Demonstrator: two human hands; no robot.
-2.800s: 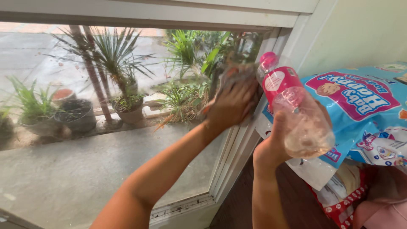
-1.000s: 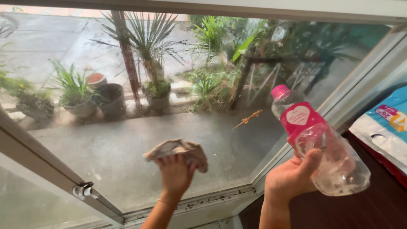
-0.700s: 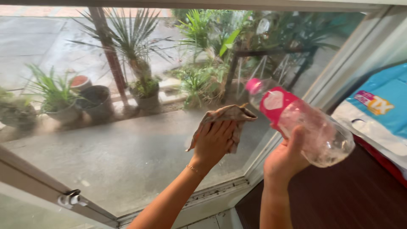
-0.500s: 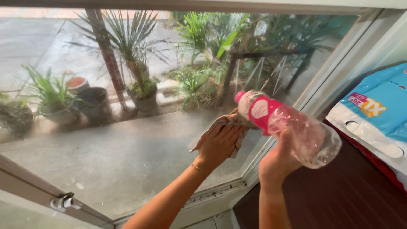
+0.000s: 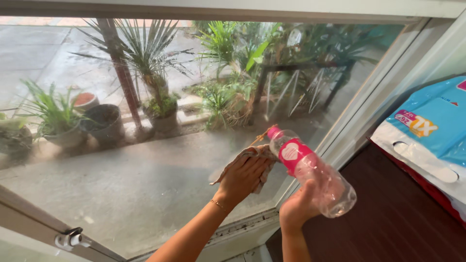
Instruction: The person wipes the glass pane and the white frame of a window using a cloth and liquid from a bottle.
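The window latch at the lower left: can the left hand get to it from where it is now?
Probably yes. The left hand presses a cloth on the glass, and the window latch sits lower left on the frame, with only bare glass between them. It would have to leave the spot it presses.

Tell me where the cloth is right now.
In the head view the cloth is pressed against the window glass under the left hand, low and right of centre, right beside the pink cap of the bottle in the right hand.
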